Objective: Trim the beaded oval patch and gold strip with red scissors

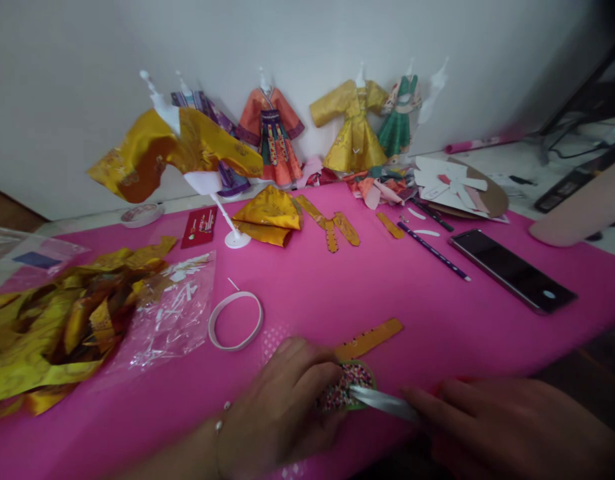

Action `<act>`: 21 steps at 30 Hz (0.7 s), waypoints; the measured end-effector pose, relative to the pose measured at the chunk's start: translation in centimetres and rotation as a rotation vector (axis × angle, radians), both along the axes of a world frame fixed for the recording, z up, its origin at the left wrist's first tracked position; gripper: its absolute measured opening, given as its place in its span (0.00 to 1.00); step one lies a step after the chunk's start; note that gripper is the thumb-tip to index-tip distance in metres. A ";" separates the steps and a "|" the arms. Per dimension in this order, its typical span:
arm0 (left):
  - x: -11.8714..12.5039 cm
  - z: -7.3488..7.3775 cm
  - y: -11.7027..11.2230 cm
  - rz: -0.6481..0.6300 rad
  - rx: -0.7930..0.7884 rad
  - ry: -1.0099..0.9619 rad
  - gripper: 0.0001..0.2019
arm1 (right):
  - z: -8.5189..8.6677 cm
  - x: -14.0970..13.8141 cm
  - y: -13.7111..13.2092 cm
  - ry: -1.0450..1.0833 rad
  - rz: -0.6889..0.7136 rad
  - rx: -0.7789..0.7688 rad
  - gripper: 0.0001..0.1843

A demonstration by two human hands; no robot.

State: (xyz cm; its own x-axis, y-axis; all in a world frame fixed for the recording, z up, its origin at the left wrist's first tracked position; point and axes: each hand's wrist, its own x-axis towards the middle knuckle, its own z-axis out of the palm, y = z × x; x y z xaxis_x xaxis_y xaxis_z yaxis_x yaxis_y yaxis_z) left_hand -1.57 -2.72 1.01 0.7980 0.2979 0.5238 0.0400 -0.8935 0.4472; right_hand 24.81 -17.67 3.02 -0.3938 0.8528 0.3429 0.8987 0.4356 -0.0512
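Bead dish [346, 387]: small, round, full of mixed coloured beads; sits at the near edge of the mat, centre, between both hands.
Left hand [282, 407]: fingers curled, tips gripping the dish's left rim; bracelet at the wrist.
Right hand [492, 427]: pinches a silvery tool [385, 402], point lying at the dish's right edge; grip blurred.
Close by: studded gold strip [370, 339] touching the dish's far side; tape ring [236, 320] to the far left.
Left: plastic bag [170, 310] of white bits, gold fabric heap [47, 327].
Right: phone [512, 269], pencil [434, 250], both well apart from the hands.
Far: folded gold piece [268, 215], paper cutouts [450, 183], row of doll dresses [270, 137] on stands.
Surface: pink mat [337, 280].
Room: plain pale wall [287, 40] behind the dresses.
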 end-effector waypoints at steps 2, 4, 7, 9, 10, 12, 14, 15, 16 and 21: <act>0.0 -0.2 0.0 -0.001 0.002 -0.006 0.11 | 0.1 -0.2 0.1 -0.006 0.006 -0.009 0.23; 0.0 -0.3 0.0 0.004 -0.003 -0.006 0.12 | 0.5 -0.2 0.1 -0.031 0.033 -0.054 0.24; -0.1 -0.3 0.0 0.003 -0.016 -0.004 0.13 | 0.8 0.1 0.1 -0.044 0.048 -0.057 0.24; -0.1 -0.3 0.0 0.000 -0.017 -0.003 0.13 | 0.8 0.3 0.0 -0.052 0.057 -0.064 0.24; -0.1 -0.3 0.0 0.001 -0.017 -0.005 0.13 | 0.7 0.4 0.0 -0.051 0.062 -0.070 0.24; -0.1 -0.3 0.0 0.001 -0.015 -0.005 0.13 | 0.5 0.5 -0.1 -0.041 0.062 -0.088 0.24; -0.1 -0.3 0.0 -0.001 -0.017 -0.010 0.13 | 0.5 0.4 -0.2 -0.026 0.058 -0.104 0.24; -0.1 -0.3 0.0 -0.003 -0.018 -0.007 0.13 | 0.5 0.3 -0.2 -0.018 0.051 -0.098 0.24; -0.1 -0.3 0.0 -0.004 -0.020 0.000 0.13 | 0.5 0.1 -0.1 -0.013 0.046 -0.090 0.24; -0.3 -0.2 0.1 0.005 -0.013 0.029 0.15 | 0.9 0.0 0.0 -0.002 0.040 -0.074 0.23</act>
